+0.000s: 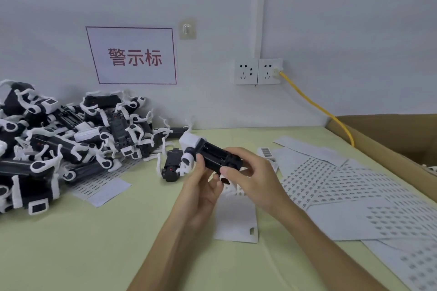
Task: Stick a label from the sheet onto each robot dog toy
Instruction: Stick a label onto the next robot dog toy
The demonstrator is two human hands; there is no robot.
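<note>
A black-and-white robot dog toy point(208, 151) is held belly-up above the table in the middle of the view. My left hand point(201, 186) grips it from below, thumb on its near side. My right hand point(248, 177) holds its right end, thumb pressed on the black underside. A label sheet point(236, 217) lies on the table right under my hands, with one label left at its lower corner. Another robot dog point(171, 168) lies just left of my hands. A big pile of robot dogs point(59, 139) fills the left of the table.
Several used label sheets point(354, 191) spread over the right of the yellow-green table point(94, 243). Another sheet point(101, 186) pokes out from under the pile. An open cardboard box point(390, 146) stands at the right edge. A yellow cable point(314, 104) runs from the wall sockets point(257, 71).
</note>
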